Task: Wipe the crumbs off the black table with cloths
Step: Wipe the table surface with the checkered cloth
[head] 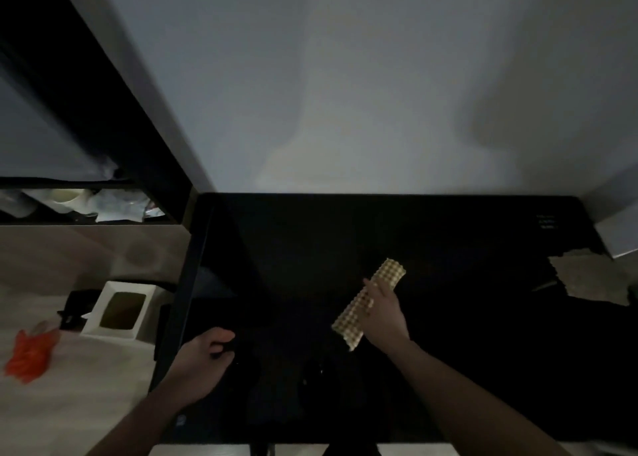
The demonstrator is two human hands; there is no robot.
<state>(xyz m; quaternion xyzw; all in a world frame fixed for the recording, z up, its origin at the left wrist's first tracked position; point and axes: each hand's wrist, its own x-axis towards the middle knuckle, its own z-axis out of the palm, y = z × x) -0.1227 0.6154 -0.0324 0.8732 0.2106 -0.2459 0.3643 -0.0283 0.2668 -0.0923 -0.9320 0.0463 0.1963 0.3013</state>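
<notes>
Right hand (381, 312) is pressing down flat on a folded checkered cloth (371, 302), fingers spread across the middle of it rather than curled around it, so it's more pinning it to the surface than gripping. The cloth is folded into a long strip, and its long axis is running diagonally, from near-left up to far-right, sitting on the black table (448, 248) a bit right of centre.

Left hand (207, 352) is closing around something dark near the table's left front edge. Could be a second, dark cloth, but honestly it's so dim and black-on-black that I can't tell what it is, only that the fingers are curled over it.

Crumbs: there are a few tiny pale specks (312, 374) glinting on the table between the two forearms, closer to the person than the cloth. So the cloth is lying beyond and slightly right of them, and the right hand is the nearer one with a proper cloth under it. My guess is the next stroke wants the strip dragged sideways to its long axis, back toward the front edge, so the full length sweeps through that patch.

Off to the left, on the floor, a white bin (117, 312) is sitting just beside the table, with something orange (29, 355) lying nearer the camera.
</notes>
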